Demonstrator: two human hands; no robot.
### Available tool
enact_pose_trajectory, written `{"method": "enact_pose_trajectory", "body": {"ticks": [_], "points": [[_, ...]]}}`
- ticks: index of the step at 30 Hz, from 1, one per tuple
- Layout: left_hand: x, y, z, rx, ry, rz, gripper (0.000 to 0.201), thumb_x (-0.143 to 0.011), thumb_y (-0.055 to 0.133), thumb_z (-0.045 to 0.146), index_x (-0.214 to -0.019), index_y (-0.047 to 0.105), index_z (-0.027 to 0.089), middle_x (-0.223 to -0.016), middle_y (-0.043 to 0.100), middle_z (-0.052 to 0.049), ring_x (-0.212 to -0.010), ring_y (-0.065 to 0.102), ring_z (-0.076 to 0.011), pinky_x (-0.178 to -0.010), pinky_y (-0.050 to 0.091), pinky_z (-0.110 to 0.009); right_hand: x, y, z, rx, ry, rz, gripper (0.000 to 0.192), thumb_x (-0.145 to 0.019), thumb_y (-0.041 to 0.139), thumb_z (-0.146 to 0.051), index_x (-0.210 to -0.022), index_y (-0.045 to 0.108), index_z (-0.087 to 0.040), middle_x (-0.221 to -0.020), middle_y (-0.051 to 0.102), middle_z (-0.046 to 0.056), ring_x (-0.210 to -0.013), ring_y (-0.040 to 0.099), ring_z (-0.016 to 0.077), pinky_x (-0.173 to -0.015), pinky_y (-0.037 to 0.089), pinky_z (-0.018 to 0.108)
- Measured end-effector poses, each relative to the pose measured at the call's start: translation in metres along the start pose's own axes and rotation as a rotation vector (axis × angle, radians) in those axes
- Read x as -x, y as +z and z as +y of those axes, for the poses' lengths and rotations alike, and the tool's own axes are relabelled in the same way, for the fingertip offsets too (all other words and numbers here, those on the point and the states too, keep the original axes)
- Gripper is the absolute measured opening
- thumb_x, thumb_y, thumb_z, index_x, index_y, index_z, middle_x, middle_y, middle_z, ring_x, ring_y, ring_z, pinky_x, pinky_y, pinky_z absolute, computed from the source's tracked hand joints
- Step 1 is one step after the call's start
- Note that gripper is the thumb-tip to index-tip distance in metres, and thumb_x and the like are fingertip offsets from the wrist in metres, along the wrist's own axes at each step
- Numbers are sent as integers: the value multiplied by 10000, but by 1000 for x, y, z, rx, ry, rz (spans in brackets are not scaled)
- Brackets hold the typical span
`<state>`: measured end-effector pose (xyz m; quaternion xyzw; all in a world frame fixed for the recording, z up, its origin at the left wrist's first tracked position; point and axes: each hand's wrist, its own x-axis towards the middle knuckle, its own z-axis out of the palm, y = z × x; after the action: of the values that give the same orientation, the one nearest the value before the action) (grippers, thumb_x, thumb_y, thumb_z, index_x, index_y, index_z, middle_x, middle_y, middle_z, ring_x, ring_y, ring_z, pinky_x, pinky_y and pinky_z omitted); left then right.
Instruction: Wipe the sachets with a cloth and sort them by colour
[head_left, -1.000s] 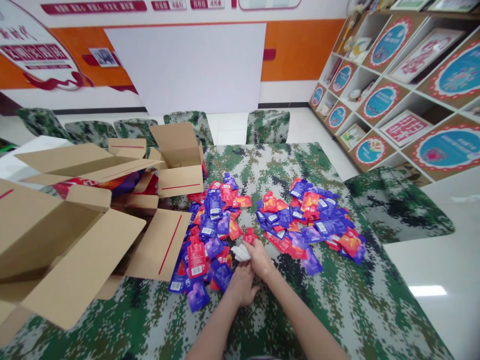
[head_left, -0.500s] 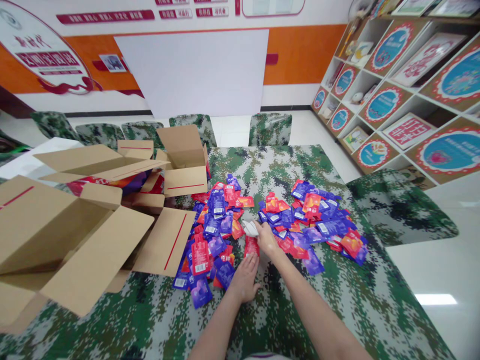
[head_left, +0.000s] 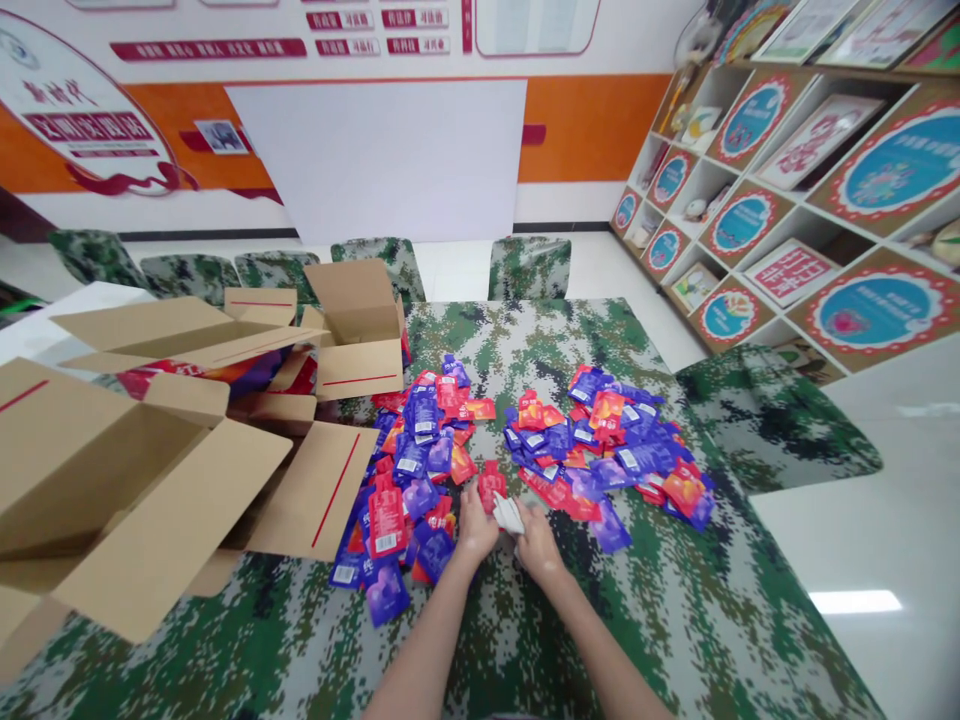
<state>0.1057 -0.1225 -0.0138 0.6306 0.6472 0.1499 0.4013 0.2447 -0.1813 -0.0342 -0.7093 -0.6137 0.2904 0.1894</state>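
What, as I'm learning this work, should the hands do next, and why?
Perhaps wipe the red pouch with the white cloth: the left hand is at the pouch's left edge, and the right hand holds the cloth close by.

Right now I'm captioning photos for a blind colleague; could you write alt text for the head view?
A person's right hand holds a white cloth by a red pouch, with the left hand at its edge. Piles of red and purple pouches lie on either side on a camouflage-patterned table, with open cardboard boxes at left.
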Motion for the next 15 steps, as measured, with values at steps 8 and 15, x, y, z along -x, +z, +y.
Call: {"method": "enact_pose_trajectory", "body": {"ticks": [8,15], "points": [[7,2,11,145,5,-77,220,-739,524,106,-939,533,198,-875,649,-14,-845,624,-172,-756,480,-268,-2,0,8,-32,-5,-8,657,-662,394,-79,-1319,424,-81,-1125,551,156,-1087,488,249,-984,347,375],[-53,-50,28,293,68,89,322,-728,580,151,-1045,533,181,-990,652,-54,-929,612,-193,-840,469,-313,-15,-8,8,-113,2,12,656,-655,407,-109,-1311,439,-84,-1182,547,157,-1123,482,251,-999,347,379]]}}
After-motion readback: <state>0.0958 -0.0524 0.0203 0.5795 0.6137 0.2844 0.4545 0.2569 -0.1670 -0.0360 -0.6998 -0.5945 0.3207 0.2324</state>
